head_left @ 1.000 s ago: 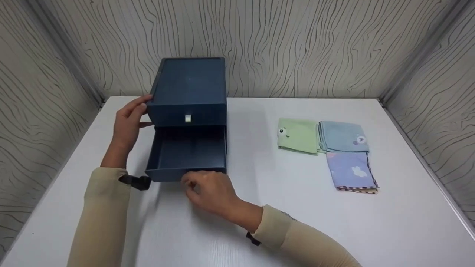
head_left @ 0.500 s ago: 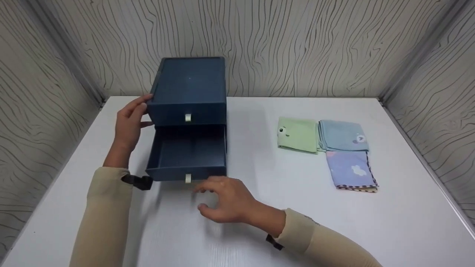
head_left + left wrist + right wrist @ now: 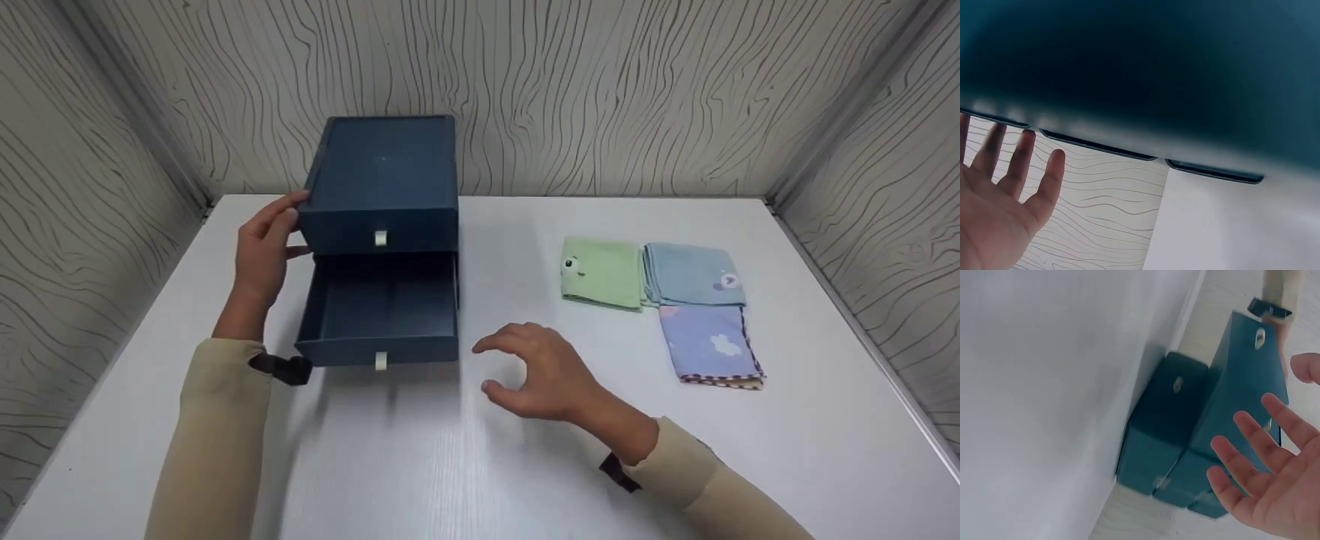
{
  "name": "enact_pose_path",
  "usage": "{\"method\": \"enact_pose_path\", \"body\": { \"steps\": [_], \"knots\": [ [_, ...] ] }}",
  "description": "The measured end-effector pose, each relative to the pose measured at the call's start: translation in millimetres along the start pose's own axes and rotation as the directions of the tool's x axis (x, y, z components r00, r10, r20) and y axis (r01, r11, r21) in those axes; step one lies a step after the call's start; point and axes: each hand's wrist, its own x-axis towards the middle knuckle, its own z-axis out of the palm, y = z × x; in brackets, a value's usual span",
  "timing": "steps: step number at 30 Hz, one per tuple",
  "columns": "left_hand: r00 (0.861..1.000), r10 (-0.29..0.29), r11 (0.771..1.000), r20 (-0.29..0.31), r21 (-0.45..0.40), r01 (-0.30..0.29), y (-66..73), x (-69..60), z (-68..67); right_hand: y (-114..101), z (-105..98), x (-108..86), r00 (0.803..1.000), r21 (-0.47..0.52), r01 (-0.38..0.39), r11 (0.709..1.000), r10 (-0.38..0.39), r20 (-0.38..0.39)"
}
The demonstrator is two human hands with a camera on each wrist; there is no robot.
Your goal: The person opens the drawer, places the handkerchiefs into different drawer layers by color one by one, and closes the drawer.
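Note:
A dark blue drawer cabinet [image 3: 382, 161] stands at the back left of the table. Below its top drawer, another drawer [image 3: 420, 351] is pulled out, with bare floor visible and a pale tab [image 3: 381, 361] on its front. My left hand [image 3: 259, 259] rests against the cabinet's left side. Its fingers look fairly straight in the left wrist view, where the dark blue side fills the upper part. Off to the right of the drawer, my right hand [image 3: 544, 371] hovers with thumb and fingers spread, holding nothing; the right wrist view shows its loose fingers [image 3: 1249, 475].
On the right side of the white table [image 3: 420, 465] lie a folded green cloth [image 3: 606, 274], a folded blue cloth [image 3: 694, 276] and a folded purple cloth [image 3: 705, 341]. Wood-patterned panels [image 3: 525, 90] wall the table at the back and sides.
My right hand has let go of the pulled-out drawer's front and moved right, its fingers spreading. The tab now shows. My left hand and the drawer have stayed almost still.

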Motion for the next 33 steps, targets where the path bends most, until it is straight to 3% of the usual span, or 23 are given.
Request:
{"method": "enact_pose_path", "body": {
  "steps": [10, 20, 33],
  "knots": [
    [1.000, 0.006, 1.000, -0.016, 0.005, -0.006, 1.1, -0.6, 0.6, 42, -36, -21.1, 0.983, -0.089, -0.184, 0.979, 0.182, -0.031],
    [1.000, -0.002, 1.000, -0.018, -0.005, 0.002, 2.3, -1.8, 1.5, 86, -73, -52.3, 0.923, -0.117, -0.375, 0.919, 0.383, 0.048],
    [1.000, 0.004, 1.000, -0.012, -0.014, -0.004, 2.8, -2.4, 1.3, 135, -112, -91.4, 0.855, -0.235, -0.480, 0.845, 0.511, 0.087]
  ]
}}
